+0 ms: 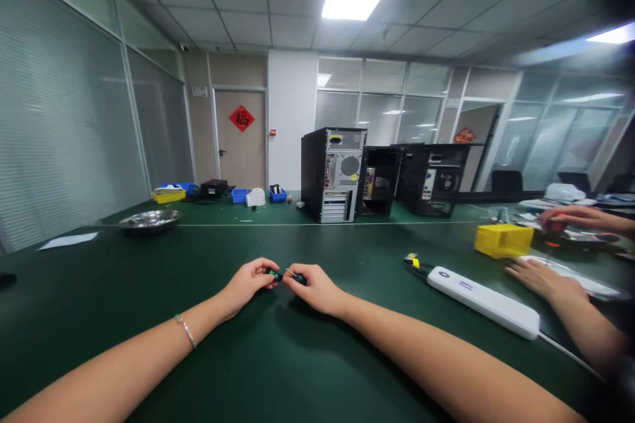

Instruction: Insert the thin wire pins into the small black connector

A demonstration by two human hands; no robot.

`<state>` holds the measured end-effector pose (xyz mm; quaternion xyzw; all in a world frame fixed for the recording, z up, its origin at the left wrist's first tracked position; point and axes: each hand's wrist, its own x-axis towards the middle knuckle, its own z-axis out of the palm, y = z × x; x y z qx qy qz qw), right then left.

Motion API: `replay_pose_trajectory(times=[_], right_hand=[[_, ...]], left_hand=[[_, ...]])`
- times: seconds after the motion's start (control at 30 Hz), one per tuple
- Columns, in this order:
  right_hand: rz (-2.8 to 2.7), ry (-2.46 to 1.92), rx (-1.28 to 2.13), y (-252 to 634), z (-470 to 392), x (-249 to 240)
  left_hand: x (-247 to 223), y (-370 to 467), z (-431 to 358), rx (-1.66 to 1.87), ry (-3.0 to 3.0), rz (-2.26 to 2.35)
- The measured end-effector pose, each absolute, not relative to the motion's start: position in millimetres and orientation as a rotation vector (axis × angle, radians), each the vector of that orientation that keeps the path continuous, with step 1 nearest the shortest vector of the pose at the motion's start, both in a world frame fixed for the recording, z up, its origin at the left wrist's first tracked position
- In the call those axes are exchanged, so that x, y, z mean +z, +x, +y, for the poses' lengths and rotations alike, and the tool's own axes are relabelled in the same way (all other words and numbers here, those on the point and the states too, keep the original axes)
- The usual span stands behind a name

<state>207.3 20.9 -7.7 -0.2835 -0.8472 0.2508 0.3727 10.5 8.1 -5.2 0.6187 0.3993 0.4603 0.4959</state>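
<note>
Just above the green table (208, 370), my left hand (252, 283) pinches a small dark part (274, 274) with a bit of green on it. Close beside it on the right, my right hand (315, 287) is closed around a small screwdriver (299, 278) with a dark handle. The thin metal shaft points left, toward the small part. Whether the tip touches the part cannot be made out. Both hands are near the middle of the table, a short gap apart.
A white power strip (483, 301) lies to the right, by a yellow bin (503, 240) and another person's hands (550, 281). Computer cases (333, 175) stand behind. A metal bowl (151, 220) and white paper (68, 240) are at the left.
</note>
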Motion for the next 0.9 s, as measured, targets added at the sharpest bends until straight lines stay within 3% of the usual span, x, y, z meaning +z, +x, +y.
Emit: replay_pose_trajectory(times=[0.33,0.7,0.9], right_hand=[[-1.784,-0.62,0.406,215.5,10.4,4.3],[-1.853,-0.675,0.486,212.5,23.6,1.2],[-1.788,-0.766,0.357,215.3,23.6,0.9]], left_hand=[[1.2,12.8,1.1,1.108,1.507,1.012],[-0.5,12.0,4.5,1.048,1.52,1.042],[-1.7,10.4,6.0,1.035,1.547,1.038]])
